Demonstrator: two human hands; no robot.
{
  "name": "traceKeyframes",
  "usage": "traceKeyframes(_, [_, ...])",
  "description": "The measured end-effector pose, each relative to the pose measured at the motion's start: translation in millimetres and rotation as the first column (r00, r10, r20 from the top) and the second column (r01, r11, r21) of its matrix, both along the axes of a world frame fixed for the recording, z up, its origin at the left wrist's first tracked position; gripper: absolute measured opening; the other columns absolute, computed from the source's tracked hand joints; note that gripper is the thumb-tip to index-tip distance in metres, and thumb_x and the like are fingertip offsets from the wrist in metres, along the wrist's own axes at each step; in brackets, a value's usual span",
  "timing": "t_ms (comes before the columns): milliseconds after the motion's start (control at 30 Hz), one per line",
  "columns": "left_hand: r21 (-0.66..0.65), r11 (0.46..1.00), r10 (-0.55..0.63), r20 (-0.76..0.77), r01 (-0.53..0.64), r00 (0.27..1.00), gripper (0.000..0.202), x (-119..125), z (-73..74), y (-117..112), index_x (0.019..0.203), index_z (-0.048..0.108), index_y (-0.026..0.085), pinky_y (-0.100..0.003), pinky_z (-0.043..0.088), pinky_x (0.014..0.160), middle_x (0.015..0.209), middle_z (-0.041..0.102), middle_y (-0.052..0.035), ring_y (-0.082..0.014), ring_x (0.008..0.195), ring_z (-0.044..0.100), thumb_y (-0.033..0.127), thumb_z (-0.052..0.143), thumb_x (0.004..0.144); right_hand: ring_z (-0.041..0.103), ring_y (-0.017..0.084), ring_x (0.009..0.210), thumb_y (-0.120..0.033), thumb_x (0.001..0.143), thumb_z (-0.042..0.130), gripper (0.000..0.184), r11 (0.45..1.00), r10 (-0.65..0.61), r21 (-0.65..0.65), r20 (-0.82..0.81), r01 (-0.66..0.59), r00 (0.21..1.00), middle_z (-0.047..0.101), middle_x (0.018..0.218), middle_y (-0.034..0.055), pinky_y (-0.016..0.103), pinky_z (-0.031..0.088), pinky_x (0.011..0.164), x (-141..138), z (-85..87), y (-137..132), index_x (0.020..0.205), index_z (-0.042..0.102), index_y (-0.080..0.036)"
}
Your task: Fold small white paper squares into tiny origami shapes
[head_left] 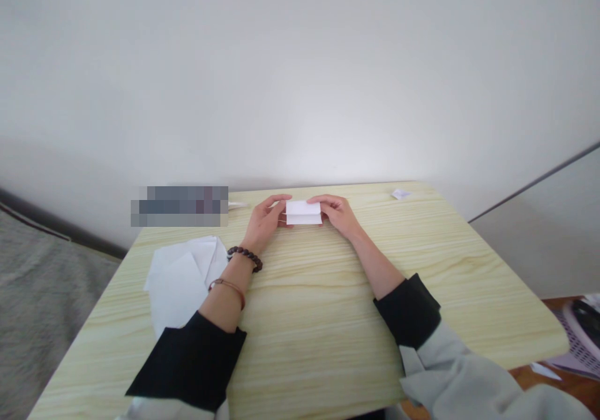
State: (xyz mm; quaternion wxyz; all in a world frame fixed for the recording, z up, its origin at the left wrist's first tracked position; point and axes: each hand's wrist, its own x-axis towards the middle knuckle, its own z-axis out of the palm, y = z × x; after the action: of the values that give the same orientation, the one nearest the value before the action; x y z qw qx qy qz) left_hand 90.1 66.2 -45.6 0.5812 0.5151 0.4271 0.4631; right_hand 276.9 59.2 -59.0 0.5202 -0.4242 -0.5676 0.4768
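Our left hand [269, 215] and right hand [339, 215] pinch opposite ends of a small folded white paper [303, 209], mid-frame, the hands apart with the paper between. Creased lengthwise; we judge a fold in hand. Next move, by our reading, calls for level edges and firm, even pressure along the fold. Outward: loose white sheets [173, 285], lower left; a paper scrap [400, 194], right of centre; all on a wood-grain table [300, 332].

Looks like home rm: wood-grain table [309, 326], lilac basket [577, 345], grey fabric [42, 307]
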Motion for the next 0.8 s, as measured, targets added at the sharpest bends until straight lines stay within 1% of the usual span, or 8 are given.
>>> traceKeyframes(100, [-0.017,1.0,0.0,0.001,0.0,1.0,0.044,1.0,1.2,-0.4,0.104,0.061,0.014,-0.025,0.053,0.053,0.07,0.065,-0.0027,-0.013,0.062,0.061,0.05,0.056,0.079,0.052,0.009,0.049,-0.027,0.072,0.054,0.022,1.0,-0.027,0.015,0.023,0.027,0.999,0.063,0.063,-0.0005,0.021,0.046,0.044,-0.8,-0.3,-1.5,0.08,0.072,-0.018])
traceKeyframes(233, [0.031,1.0,0.003,-0.066,-0.001,0.998,0.042,1.8,-1.5,0.8,0.096,0.063,0.012,-0.024,0.054,0.055,0.074,0.065,-0.0035,-0.0136,0.067,0.06,0.047,0.066,0.073,0.055,0.01,0.053,-0.023,0.069,0.053,0.023,1.0,0.014,0.013,0.05,-0.015,0.999,0.067,0.071,0.0017,0.021,0.048,0.045,-0.8,1.9,-4.4,0.079,0.073,-0.016])
traceKeyframes(267, [0.039,0.999,0.001,-0.078,0.002,0.997,0.042,1.7,-2.4,1.1,0.096,0.063,0.012,-0.024,0.054,0.055,0.074,0.066,-0.0035,-0.0135,0.067,0.06,0.045,0.068,0.071,0.057,0.01,0.055,-0.023,0.069,0.053,0.025,0.999,0.04,0.001,0.037,-0.04,0.999,0.067,0.073,0.0023,0.021,0.049,0.046,-0.5,2.9,-5.0,0.082,0.073,-0.016])
traceKeyframes(333, [0.048,0.999,-0.005,-0.09,0.009,0.996,0.043,1.3,-3.7,1.6,0.098,0.062,0.013,-0.024,0.054,0.056,0.073,0.067,-0.0029,-0.0128,0.065,0.059,0.043,0.07,0.069,0.061,0.012,0.058,-0.028,0.072,0.054,0.031,0.997,0.072,-0.021,0.002,-0.072,0.997,0.067,0.074,0.0022,0.022,0.049,0.046,-0.3,4.7,-5.8,0.095,0.071,-0.016])
traceKeyframes(433, [0.062,0.998,-0.018,-0.09,0.023,0.996,0.045,0.5,-4.4,1.9,0.1,0.061,0.013,-0.025,0.054,0.057,0.069,0.066,-0.0008,-0.0111,0.059,0.058,0.043,0.071,0.068,0.06,0.013,0.053,-0.04,0.078,0.055,0.043,0.999,0.046,-0.019,0.022,-0.046,0.999,0.064,0.066,0.0002,0.022,0.048,0.042,-1.1,5.2,-5.5,0.114,0.063,-0.018])
traceKeyframes(500, [0.069,0.997,-0.03,-0.091,0.036,0.995,0.047,0.2,-4.6,2.2,0.102,0.061,0.014,-0.025,0.054,0.057,0.068,0.065,0.0004,-0.0104,0.056,0.058,0.044,0.072,0.067,0.059,0.012,0.049,-0.047,0.08,0.055,0.045,1.0,0.031,-0.006,0.073,-0.03,0.997,0.062,0.062,-0.0002,0.022,0.048,0.041,-2.1,3.7,-4.7,0.113,0.062,-0.017])
traceKeyframes(567, [0.076,0.996,-0.036,-0.095,0.043,0.995,0.048,0.1,-5.3,2.8,0.102,0.061,0.014,-0.025,0.054,0.057,0.069,0.065,0.0004,-0.0105,0.056,0.058,0.044,0.072,0.067,0.06,0.012,0.049,-0.049,0.079,0.058,0.044,1.0,0.024,-0.002,0.114,-0.024,0.993,0.063,0.062,0.0,0.022,0.049,0.041,-2.9,1.4,-4.0,0.109,0.062,-0.017])
traceKeyframes(800, [0.097,0.995,-0.021,-0.13,0.034,0.991,0.045,-0.1,-12.2,6.7,0.103,0.061,0.015,-0.025,0.053,0.057,0.069,0.067,-0.002,-0.0139,0.061,0.062,0.049,0.066,0.073,0.06,0.012,0.049,-0.045,0.076,0.063,0.039,1.0,0.014,0.009,0.154,-0.016,0.988,0.063,0.062,-0.0012,0.02,0.048,0.042,-3.5,-1.5,-3.4,0.103,0.061,-0.018])
